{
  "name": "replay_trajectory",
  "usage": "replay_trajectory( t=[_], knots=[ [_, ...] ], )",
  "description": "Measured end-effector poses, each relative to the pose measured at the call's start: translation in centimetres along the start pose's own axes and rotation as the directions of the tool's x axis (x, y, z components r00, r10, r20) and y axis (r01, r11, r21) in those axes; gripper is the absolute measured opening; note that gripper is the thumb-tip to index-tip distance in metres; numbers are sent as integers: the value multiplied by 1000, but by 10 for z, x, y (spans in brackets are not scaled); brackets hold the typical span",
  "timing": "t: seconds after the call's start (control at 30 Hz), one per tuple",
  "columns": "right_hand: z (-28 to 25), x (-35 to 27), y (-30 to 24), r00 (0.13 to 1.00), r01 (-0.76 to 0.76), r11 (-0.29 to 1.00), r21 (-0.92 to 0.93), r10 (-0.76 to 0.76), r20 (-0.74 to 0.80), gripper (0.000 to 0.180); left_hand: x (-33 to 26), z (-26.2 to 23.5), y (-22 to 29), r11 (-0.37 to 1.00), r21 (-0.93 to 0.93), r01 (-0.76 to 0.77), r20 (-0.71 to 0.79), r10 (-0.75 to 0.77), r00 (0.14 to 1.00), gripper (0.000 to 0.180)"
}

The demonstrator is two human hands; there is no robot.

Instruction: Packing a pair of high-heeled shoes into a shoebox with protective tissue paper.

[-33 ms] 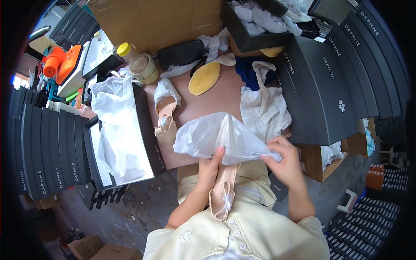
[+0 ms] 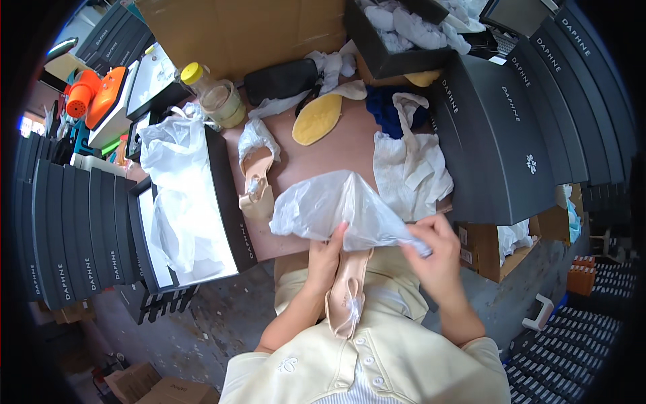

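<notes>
A beige sandal (image 2: 346, 293) hangs toe-down in front of my body, with a clear plastic wrap on its strap. My left hand (image 2: 328, 259) is closed round its upper part, thumb pressed on a thin white translucent wrapping sheet (image 2: 313, 209) that covers the far end of the shoe. That end is hidden beneath the sheet. My right hand (image 2: 434, 259) pinches the sheet's gathered right corner, drawn out to the side. On the table left of the sheet lies a second beige sandal (image 2: 258, 178), its heel part wrapped in white.
To the left stands an open dark shoebox (image 2: 232, 222) with white paper (image 2: 178, 195). Stacked dark boxes (image 2: 498, 141) rise on the right. A white cloth (image 2: 410, 168), a yellow pad (image 2: 317, 120) and a yellow-capped jar (image 2: 222, 101) lie on the pinkish table (image 2: 276, 249).
My right hand has shifted slightly left with the sheet's corner. The sandal and my left hand stay nearly in place.
</notes>
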State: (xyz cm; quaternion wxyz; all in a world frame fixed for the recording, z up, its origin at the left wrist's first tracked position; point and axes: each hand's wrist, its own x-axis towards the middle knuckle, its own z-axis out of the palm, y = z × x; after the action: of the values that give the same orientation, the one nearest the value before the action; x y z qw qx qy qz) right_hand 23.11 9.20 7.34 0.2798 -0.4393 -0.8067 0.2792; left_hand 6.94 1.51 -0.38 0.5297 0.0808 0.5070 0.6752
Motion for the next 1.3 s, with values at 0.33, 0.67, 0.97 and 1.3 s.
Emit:
replay_trajectory(
  t=[0.33, 0.67, 0.97, 1.3],
  knots=[
    [46, -18, -14, 867, 493, 861, -122, -475, 148, 31, -20, 11, 16, 990, 85, -109, 22, 107, 994, 52],
    [67, 11, 0, 953, 301, 938, -173, -302, 19, 75, -27, 6, -7, 986, 144, -87, 130, 68, 989, 43],
    [4, 93, -12, 717, 473, 865, 167, -488, 498, 86, -24, -11, -35, 909, 377, -177, 151, 128, 980, 32],
    [52, -5, -15, 759, 529, 848, -36, -454, 466, 27, -11, -14, 2, 967, -228, 111, 140, -80, 987, 60]
  ],
)
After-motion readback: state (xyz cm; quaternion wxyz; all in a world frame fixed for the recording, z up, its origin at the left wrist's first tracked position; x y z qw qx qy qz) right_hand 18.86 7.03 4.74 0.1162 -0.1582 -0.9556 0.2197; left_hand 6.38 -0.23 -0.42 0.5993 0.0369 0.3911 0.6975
